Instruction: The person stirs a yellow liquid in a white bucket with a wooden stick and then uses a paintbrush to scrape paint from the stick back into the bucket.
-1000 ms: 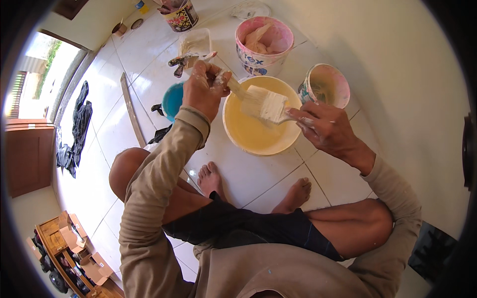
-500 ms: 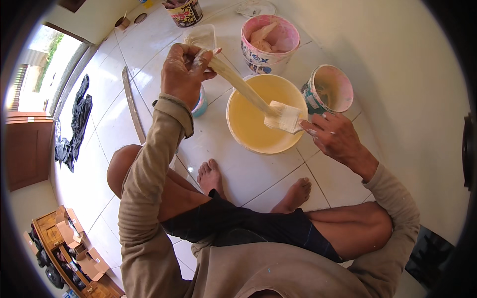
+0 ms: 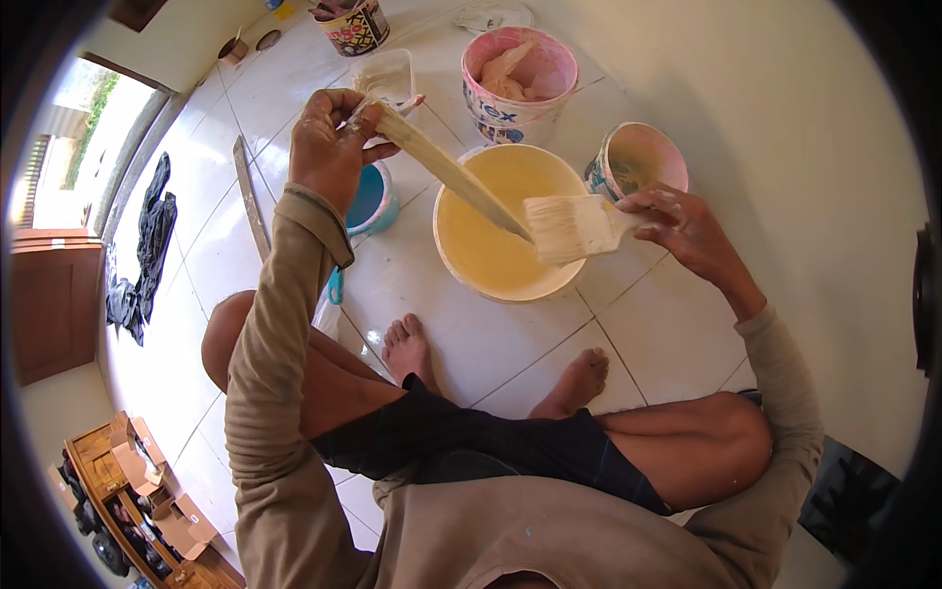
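Note:
My left hand (image 3: 334, 137) pinches the upper end of a pale, flat stick (image 3: 446, 167), which slants down over a bucket (image 3: 510, 280) of pale yellow liquid. My right hand (image 3: 672, 221) grips the handle of a wide paintbrush (image 3: 574, 229), its cream-coated bristles at the stick's lower end, above the liquid. Beside the yellow bucket stand a pink-stained bucket (image 3: 657, 157) on the right and a blue container (image 3: 376, 201) on the left, partly behind my left arm.
Farther back are another pink-stained bucket (image 3: 515, 115), a clear plastic tub (image 3: 395, 67) and a printed bucket (image 3: 348, 31). A long board (image 3: 246, 194) and black plastic (image 3: 147, 245) lie left on the tiled floor (image 3: 520, 363). A doorway, wooden cabinet, cardboard boxes and right-hand wall surround me.
My left hand has moved left and up, lengthening the visible stick across the bucket. My right hand has moved right and turned the brush more level.

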Motion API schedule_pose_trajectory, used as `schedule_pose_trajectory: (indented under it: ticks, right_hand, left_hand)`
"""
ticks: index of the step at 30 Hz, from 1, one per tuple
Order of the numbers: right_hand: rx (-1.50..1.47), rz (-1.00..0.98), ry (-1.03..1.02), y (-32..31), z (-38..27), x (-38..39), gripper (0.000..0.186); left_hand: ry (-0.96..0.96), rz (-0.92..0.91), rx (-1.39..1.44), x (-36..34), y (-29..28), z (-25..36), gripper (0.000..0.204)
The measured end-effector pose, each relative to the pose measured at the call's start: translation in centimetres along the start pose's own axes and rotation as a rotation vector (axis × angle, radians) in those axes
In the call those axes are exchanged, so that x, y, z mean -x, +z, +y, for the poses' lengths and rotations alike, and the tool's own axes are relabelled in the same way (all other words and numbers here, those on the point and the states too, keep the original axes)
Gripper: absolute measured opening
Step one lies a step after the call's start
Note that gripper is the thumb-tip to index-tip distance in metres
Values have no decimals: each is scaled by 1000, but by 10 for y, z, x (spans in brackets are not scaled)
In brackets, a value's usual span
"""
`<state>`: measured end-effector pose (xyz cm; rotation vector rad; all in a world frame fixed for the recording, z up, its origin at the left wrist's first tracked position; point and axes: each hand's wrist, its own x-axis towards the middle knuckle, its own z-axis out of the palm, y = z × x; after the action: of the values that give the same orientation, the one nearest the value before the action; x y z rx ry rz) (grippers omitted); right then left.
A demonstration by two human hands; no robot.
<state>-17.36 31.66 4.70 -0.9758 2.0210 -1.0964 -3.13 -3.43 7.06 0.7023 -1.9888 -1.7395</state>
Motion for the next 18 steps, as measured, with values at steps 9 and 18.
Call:
schedule_pose_trajectory:
  ticks: [9, 18]
  right_hand:
    - [-33, -115, -92, 2, 26, -43, 37]
    - [7, -32, -31, 3, 35, -42, 35]
  left_hand:
    - [-1, -123, 47, -3, -8, 2, 24]
    - [33, -109, 57, -6, -8, -3, 24]
